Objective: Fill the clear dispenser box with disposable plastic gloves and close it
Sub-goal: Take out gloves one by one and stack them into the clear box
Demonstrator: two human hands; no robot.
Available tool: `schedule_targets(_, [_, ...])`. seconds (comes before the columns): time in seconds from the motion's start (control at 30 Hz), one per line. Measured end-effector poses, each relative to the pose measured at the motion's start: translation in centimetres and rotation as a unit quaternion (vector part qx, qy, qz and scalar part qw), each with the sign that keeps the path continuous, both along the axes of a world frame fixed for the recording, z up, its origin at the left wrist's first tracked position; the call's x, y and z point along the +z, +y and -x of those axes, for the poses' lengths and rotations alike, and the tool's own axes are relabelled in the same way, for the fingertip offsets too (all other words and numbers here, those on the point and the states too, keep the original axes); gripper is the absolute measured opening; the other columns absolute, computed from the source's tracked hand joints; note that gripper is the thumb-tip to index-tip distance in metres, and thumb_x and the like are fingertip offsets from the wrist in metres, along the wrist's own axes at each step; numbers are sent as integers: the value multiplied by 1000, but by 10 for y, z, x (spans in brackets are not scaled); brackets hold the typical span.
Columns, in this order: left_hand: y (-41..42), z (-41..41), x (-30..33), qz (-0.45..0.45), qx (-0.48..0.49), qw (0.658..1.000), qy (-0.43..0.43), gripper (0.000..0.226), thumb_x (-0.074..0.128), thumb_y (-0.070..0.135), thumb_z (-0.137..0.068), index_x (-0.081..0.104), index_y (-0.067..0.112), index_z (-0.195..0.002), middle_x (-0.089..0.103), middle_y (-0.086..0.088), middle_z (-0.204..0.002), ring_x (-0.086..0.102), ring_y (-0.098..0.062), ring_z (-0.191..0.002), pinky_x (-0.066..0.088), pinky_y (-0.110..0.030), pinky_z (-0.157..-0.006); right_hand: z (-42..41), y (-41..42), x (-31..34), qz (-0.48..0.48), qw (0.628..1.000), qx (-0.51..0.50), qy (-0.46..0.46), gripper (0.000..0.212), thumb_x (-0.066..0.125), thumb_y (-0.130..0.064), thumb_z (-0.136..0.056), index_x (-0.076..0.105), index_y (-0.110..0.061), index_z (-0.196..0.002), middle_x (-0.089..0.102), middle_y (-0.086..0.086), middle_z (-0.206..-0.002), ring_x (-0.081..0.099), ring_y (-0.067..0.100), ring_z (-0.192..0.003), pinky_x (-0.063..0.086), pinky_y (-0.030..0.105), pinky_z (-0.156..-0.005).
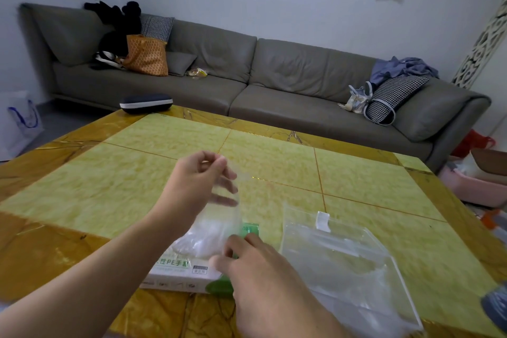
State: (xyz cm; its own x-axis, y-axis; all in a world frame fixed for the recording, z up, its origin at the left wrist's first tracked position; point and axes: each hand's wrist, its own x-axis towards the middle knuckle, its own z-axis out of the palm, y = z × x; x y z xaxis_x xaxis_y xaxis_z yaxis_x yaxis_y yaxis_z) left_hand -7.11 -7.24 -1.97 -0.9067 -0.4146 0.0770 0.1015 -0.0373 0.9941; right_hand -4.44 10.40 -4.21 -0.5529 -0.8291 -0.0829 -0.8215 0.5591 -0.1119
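Note:
A white and green carton of disposable gloves (178, 276) lies near the table's front edge. My left hand (196, 181) is raised above it and pinches a thin clear glove (219, 225) that stretches up out of the carton's opening. My right hand (255, 263) rests on the carton's right end, fingers curled over its edge. To the right lies the clear dispenser box (343, 263) with a white tab on its far side; I cannot tell whether its lid is up or down.
The yellow tiled table (137, 167) stretches ahead, with a dark case (146, 103) at its far edge. A grey sofa (274, 85) with bags and cushions stands behind. A pink tub (472, 184) sits on the floor to the right.

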Motion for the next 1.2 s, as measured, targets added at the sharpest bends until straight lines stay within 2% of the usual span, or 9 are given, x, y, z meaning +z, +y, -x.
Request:
schedule_targets(0.37, [-18, -8, 38, -260, 90, 959, 71, 24, 54, 10, -106, 62, -10, -116, 75, -27, -100, 77, -33, -96, 65, -47, -75, 5, 7, 9, 52, 989, -68, -119, 47, 64, -19, -94, 60, -36, -137, 44, -17, -137, 45, 11, -129, 46, 33, -107])
schedule_targets(0.47, [-10, -6, 38, -248, 58, 965, 67, 26, 58, 11, -104, 64, -13, -113, 72, -24, -100, 75, -33, -100, 64, -44, -76, 12, 20, 34, 242, 932, -189, -191, 35, 57, -3, -86, 78, -27, -100, 74, -12, -101, 65, -3, -82, 52, 14, -73])
schedule_targets(0.53, [-5, -7, 38, -245, 37, 967, 59, 23, 62, 10, -102, 67, -11, -108, 70, -16, -90, 71, -23, -86, 64, -42, -74, 29, 35, 42, 386, 877, -256, -129, 28, 58, 4, -83, 73, -18, -74, 71, -6, -72, 60, 1, -61, 47, 17, -55])
schedule_targets(0.63, [13, -10, 39, -198, -42, 978, 42, 16, 64, 10, -98, 67, -5, -103, 65, -11, -83, 66, -17, -78, 62, -34, -69, 46, 54, 49, 506, 807, -244, -181, 10, 71, -30, -87, 70, -23, -93, 71, -11, -91, 66, 1, -87, 49, 18, -78])
schedule_targets(0.7, [30, -13, 42, -142, -106, 983, 40, 13, 66, 8, -95, 64, 0, -104, 62, -13, -84, 64, -17, -75, 60, -31, -66, 49, 57, 50, 500, 774, -191, -338, 41, 75, -47, -80, 71, -23, -113, 75, -11, -108, 68, 4, -109, 49, 24, -93])
schedule_targets(0.77, [45, -13, 44, -103, -175, 978, 44, 14, 69, 6, -90, 62, 2, -102, 59, -19, -84, 61, -21, -69, 58, -32, -60, 49, 56, 50, 502, 742, -148, -419, 46, 80, -38, -80, 72, -14, -119, 78, 1, -111, 71, 13, -110, 52, 30, -98])
schedule_targets(0.9, [50, -11, 45, -4, -252, 967, 34, 18, 79, 8, -85, 63, 3, -91, 60, -17, -79, 51, -21, -61, 46, -26, -56, 53, 59, 47, 526, 732, -142, -408, 34, 84, -19, -82, 74, -4, -111, 65, 32, -92, 65, 29, -84, 54, 41, -88])
schedule_targets(1.07, [44, -10, 48, 77, -267, 961, -6, 24, 84, 11, -81, 68, 2, -96, 60, -9, -75, 44, -14, -53, 35, -21, -45, 56, 70, 46, 527, 727, -159, -409, 13, 79, 4, -88, 69, 2, -98, 48, 18, -77, 61, 27, -59, 54, 38, -65])
schedule_targets(1.2, [33, -6, 47, 7, -232, 973, -7, 28, 89, 4, -74, 74, 7, -98, 61, -13, -85, 45, -16, -61, 36, -22, -48, 60, 74, 47, 573, 712, -171, -368, 13, 73, 9, -90, 72, -4, -87, 50, 18, -72, 55, 27, -54, 53, 31, -54])
